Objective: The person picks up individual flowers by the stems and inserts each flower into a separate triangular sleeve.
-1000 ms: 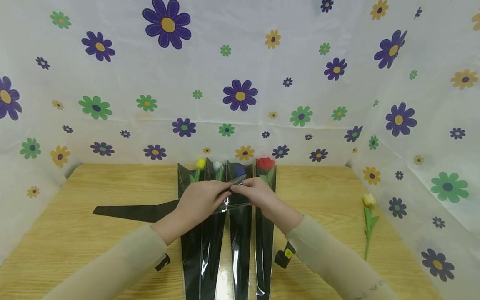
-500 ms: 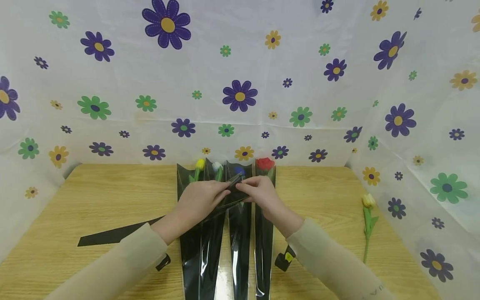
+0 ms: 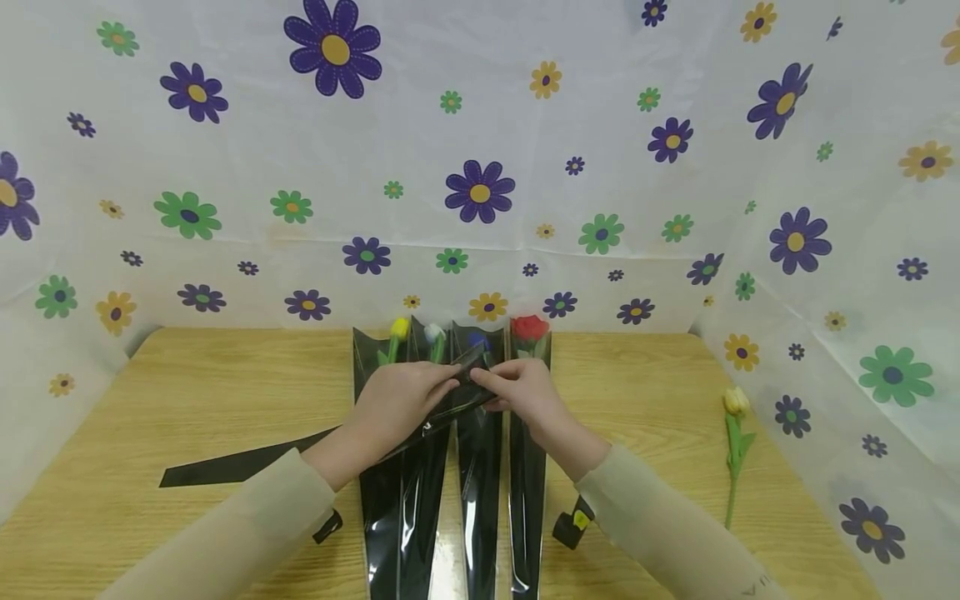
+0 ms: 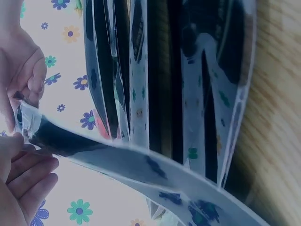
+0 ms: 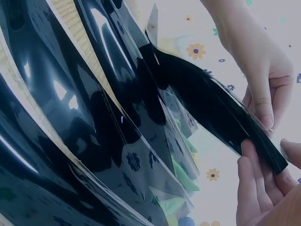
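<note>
Both hands hold a black, clear-edged plastic flower sleeve (image 3: 225,467) over a row of filled sleeves. Its narrow end reaches out to the left past the forearm. My left hand (image 3: 393,404) pinches the wide end between thumb and fingers. Facing it, my right hand (image 3: 531,398) pinches the opposite edge of that end. In the left wrist view, the held sleeve (image 4: 117,162) runs from the fingertips toward the lower right. The right wrist view has the sleeve's end (image 5: 225,117) between the left hand (image 5: 263,66) and right hand (image 5: 268,197).
Under the hands lie several black sleeves holding a yellow tulip (image 3: 400,328), a white flower (image 3: 434,333), a blue flower (image 3: 477,340) and a red rose (image 3: 530,327). A loose pale yellow tulip (image 3: 736,433) lies at the right of the wooden table (image 3: 637,392). Flower-print cloth (image 3: 480,125) hangs behind.
The held sleeve's narrow end has swung down toward the table's front, and its wide end has tilted up between the hands. Both hands stay in nearly the same place.
</note>
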### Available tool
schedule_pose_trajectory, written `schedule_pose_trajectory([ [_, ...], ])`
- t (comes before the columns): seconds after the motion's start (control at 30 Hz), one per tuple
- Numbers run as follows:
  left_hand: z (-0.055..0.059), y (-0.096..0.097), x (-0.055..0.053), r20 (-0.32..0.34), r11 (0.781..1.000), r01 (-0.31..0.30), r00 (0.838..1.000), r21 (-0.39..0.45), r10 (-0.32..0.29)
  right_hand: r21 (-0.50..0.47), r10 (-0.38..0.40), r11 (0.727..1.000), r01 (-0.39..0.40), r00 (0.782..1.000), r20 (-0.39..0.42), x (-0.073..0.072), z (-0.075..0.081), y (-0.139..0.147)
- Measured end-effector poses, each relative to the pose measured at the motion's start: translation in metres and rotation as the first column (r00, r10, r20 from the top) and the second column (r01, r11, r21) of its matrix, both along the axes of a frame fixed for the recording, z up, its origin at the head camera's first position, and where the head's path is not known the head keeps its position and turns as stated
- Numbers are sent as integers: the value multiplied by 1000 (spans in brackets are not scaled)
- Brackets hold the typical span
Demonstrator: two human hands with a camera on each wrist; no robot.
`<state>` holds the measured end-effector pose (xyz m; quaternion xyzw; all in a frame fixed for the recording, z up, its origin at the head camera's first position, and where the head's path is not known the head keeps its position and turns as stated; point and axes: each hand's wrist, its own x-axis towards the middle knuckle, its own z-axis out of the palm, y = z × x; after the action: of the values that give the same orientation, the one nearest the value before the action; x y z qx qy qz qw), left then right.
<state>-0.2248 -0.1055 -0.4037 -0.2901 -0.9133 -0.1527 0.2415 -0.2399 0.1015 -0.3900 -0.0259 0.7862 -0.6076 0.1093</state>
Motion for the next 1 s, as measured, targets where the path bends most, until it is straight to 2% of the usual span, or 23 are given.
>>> schedule_pose_trajectory([
  [0.3, 0, -3, 2, -36, 1000, -8, 999, 21, 9, -78, 60, 995, -57, 998, 35, 2, -7, 6],
  [0.5, 3, -5, 3, -34, 999, -5, 999, 40, 6, -133, 61, 990, -50, 995, 83, 3, -11, 12],
  [0.7, 2, -8, 1, -45, 998, 11, 999, 67, -8, -246, 67, 969, -18, 979, 190, 2, -16, 19],
  [1.0, -1, -10, 2, -70, 996, 13, 998, 92, -7, -261, 64, 965, 10, 959, 274, 1, -24, 25],
])
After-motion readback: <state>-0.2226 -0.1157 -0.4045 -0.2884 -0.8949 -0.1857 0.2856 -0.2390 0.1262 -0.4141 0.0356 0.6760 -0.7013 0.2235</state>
